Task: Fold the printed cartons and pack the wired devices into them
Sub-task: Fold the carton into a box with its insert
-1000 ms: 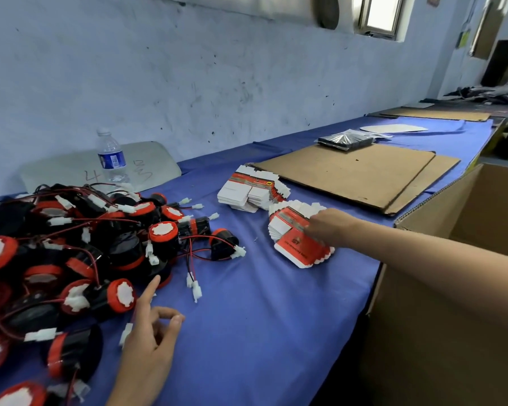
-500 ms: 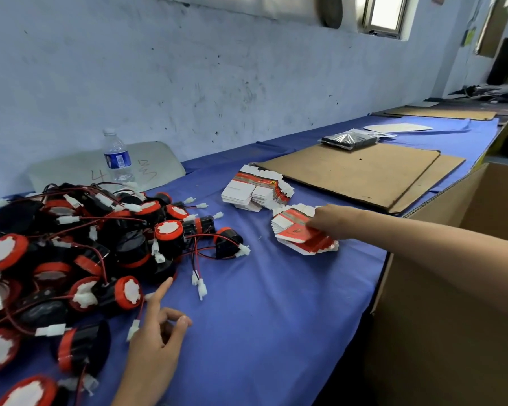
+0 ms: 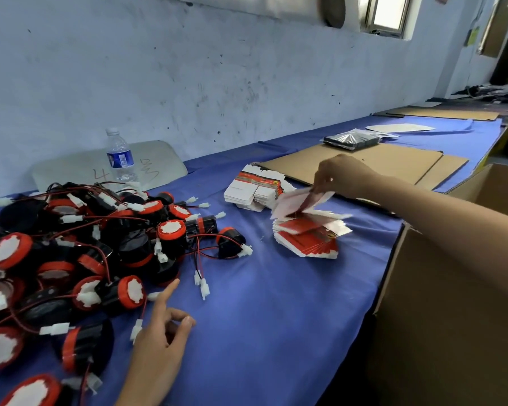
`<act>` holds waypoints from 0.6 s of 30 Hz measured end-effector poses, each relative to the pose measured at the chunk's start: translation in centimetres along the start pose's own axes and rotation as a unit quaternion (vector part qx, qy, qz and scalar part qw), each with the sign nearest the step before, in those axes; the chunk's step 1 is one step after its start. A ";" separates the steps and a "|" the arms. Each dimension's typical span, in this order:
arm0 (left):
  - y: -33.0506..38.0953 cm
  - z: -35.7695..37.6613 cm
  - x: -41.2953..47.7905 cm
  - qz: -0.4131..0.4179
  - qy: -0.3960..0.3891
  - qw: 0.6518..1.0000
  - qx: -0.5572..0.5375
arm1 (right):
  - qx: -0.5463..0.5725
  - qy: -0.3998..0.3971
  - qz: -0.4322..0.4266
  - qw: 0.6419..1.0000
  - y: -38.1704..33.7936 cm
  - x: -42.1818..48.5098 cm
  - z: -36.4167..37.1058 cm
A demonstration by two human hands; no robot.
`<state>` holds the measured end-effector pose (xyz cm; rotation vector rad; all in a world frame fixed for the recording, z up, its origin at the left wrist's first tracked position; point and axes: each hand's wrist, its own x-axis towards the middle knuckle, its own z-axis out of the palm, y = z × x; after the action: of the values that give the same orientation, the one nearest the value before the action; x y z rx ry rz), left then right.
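A big pile of black and red round wired devices [image 3: 79,253] with white plugs covers the left of the blue table [image 3: 276,317]. Two stacks of flat printed cartons lie mid-table: a far stack [image 3: 254,190] and a nearer red and white stack [image 3: 305,234]. My right hand [image 3: 345,174] pinches one flat carton [image 3: 301,202] and lifts it off the nearer stack; the carton is blurred. My left hand [image 3: 159,341] hovers beside the device pile, index finger straight, other fingers loosely curled, holding nothing.
A large brown cardboard box [image 3: 452,303] stands at the table's right edge under my right arm. Flat cardboard sheets [image 3: 364,162] and a dark plastic-wrapped packet [image 3: 349,139] lie further back. A water bottle [image 3: 119,155] stands against the wall.
My right hand has risen from the nearer stack with one carton pinched in its fingers. My left hand has stayed beside the devices.
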<state>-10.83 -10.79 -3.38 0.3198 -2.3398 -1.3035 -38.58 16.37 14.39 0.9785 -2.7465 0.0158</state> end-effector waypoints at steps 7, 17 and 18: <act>-0.3 0.0 0.1 0.016 -0.003 1.000 0.008 | -0.096 0.068 -0.030 0.993 0.2 -0.1 -0.2; 0.3 0.2 0.0 -0.002 -0.007 1.000 -0.030 | 0.032 0.153 0.012 0.988 -5.6 0.9 -4.1; 0.7 0.1 -0.1 -0.005 -0.001 0.999 -0.047 | 0.122 0.155 0.015 0.980 -7.2 0.8 -3.3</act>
<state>-10.81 -10.36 -2.88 0.3001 -2.2728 -1.4144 -34.03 10.55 17.35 0.9026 -2.5077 0.4796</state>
